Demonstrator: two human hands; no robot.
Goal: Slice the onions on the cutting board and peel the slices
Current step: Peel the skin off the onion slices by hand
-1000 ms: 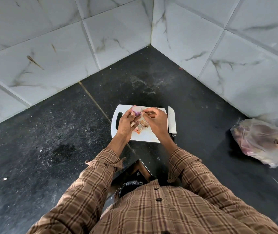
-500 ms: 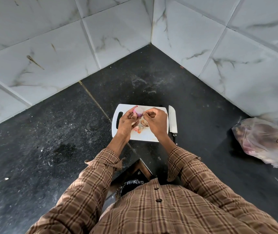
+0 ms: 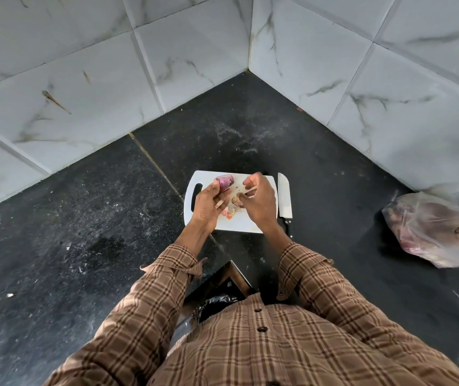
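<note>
A: So, which step is this?

B: Peeling, I judge. The left hand (image 3: pixel 207 203) has its grip curled round a purple onion piece (image 3: pixel 225 181) above the far edge of the cutting board (image 3: pixel 239 222), which lies on the worktop (image 3: pixel 83 218) near its front edge.

A: And the right hand (image 3: pixel 260 201)?

B: Fingers loosely curled; it seems to pinch a thin strip of skin, though I cannot tell for sure. Half a second ago both hands met at the onion; now they are apart.

A: Next?

B: Drop the skin onto the scraps (image 3: pixel 232 210), then re-pinch. The knife (image 3: pixel 284 197) lies untouched along the board's right edge.
</note>
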